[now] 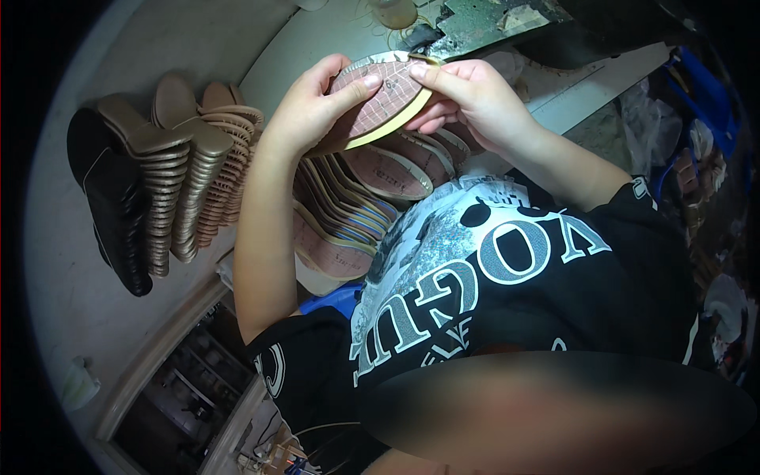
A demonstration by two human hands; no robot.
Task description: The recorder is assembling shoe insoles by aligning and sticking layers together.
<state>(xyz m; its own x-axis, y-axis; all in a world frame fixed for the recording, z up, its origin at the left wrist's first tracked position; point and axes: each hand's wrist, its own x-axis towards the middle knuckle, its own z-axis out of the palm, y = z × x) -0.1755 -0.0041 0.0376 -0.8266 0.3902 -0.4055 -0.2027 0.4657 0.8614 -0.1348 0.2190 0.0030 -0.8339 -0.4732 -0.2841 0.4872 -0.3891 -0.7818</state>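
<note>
Between my two hands is a shoe insole [372, 107], raised above the others, with a pinkish-brown gridded face and a yellow edge. My left hand [321, 107] grips its left side, thumb lying on the gridded face. At the upper right end, my right hand [475, 99] pinches the rim between thumb and fingers, where a thin yellowish strip shows. Whitish pleated material runs along the top edge. Beneath my hands lie several similar insoles [388, 170], overlapping in a row, with marks on their faces.
Stacked insoles in black [111, 198], brown [138, 123], gold [207, 138] and tan [229, 127] stand at the left. A green board [491, 28] and a cup [393, 12] are at the top. Right of me are a clear plastic bag [645, 127] and a blue object [701, 103].
</note>
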